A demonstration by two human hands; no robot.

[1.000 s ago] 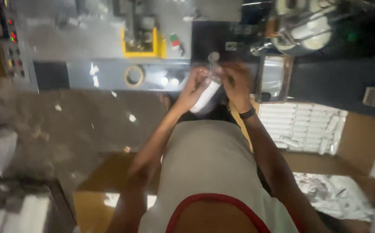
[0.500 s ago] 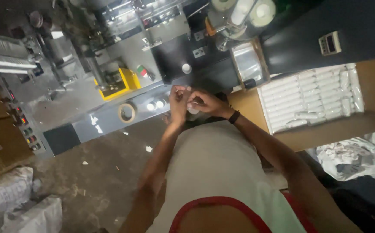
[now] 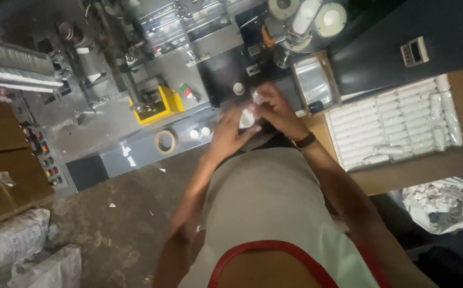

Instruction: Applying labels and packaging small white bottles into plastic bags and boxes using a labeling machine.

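Observation:
Both my hands meet in front of my chest around a small white packet (image 3: pixel 246 118) in clear wrapping. My left hand (image 3: pixel 226 133) cups the packet from below and the left. My right hand (image 3: pixel 275 109), with a black band on its wrist, pinches the wrapping at the packet's top. Most of the packet is hidden by my fingers. Just beyond my hands stands a grey packing machine (image 3: pixel 151 69) with a yellow part (image 3: pixel 162 104).
An open cardboard box (image 3: pixel 402 170) at the right holds rows of white wrapped packets (image 3: pixel 391 125). A tape roll (image 3: pixel 165 141) lies on the machine's ledge. Brown cartons (image 3: pixel 2 160) and wrapped bundles (image 3: pixel 18 245) sit at the left. Crumpled plastic (image 3: pixel 445 200) lies at lower right.
The view has swung, so the machine and box sit tilted and further right. My hands stay together on the packet, with the right hand now working at its top.

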